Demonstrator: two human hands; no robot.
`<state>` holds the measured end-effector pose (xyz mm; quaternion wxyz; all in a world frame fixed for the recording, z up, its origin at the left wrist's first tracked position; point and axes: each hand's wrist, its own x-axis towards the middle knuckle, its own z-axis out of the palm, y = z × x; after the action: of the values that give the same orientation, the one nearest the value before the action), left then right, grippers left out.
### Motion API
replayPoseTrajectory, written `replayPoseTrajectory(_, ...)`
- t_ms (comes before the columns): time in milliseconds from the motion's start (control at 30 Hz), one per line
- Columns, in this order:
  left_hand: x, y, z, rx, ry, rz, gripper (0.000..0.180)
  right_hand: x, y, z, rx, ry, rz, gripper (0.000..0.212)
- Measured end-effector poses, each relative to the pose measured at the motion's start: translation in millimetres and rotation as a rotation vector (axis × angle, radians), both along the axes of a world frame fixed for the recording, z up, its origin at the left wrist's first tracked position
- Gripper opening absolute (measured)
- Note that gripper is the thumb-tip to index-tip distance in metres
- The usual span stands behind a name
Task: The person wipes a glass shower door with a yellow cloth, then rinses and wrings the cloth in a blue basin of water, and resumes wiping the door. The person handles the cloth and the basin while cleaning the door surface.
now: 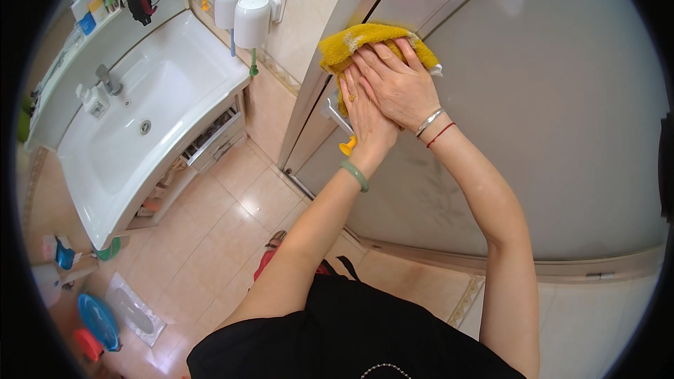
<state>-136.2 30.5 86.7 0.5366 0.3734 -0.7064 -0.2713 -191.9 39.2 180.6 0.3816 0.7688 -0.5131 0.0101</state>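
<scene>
A yellow towelling cloth (375, 31) with pale patches is bunched against the metal frame of a frosted door (547, 119). My right hand (404, 88) holds it there, palm down, fingers reaching over the fabric. Close beside it, and partly overlapped by it, my left hand (368, 119) has its fingers on the cloth's lower part. A silver door handle (337, 111) shows just left of my left hand. Near that wrist is a small yellow knob-like piece (347, 145). The cloth's underside is hidden.
To the left stands a white washbasin (168, 77) with a tap (109, 81), a soap bottle (93, 102) and an open-fronted cabinet below. White cup holders (251, 21) hang on the tiled wall. A blue basin (98, 321) and red tub (88, 344) sit at lower left.
</scene>
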Motion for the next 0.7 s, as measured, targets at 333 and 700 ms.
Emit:
replayPoseTrajectory(333, -20.2, 32.3, -16.6, 0.131, 0.126, -0.022, 0.086, -5.1, 17.9, -2.8, 0.089, -0.027, 0.044, 0.034)
replayPoseTrajectory(700, -58.8, 194.1, -118.8, 0.365, 0.091, -0.293, 0.102, -40.1, 183.4, -95.0, 0.336, 0.076, -0.271, 0.043)
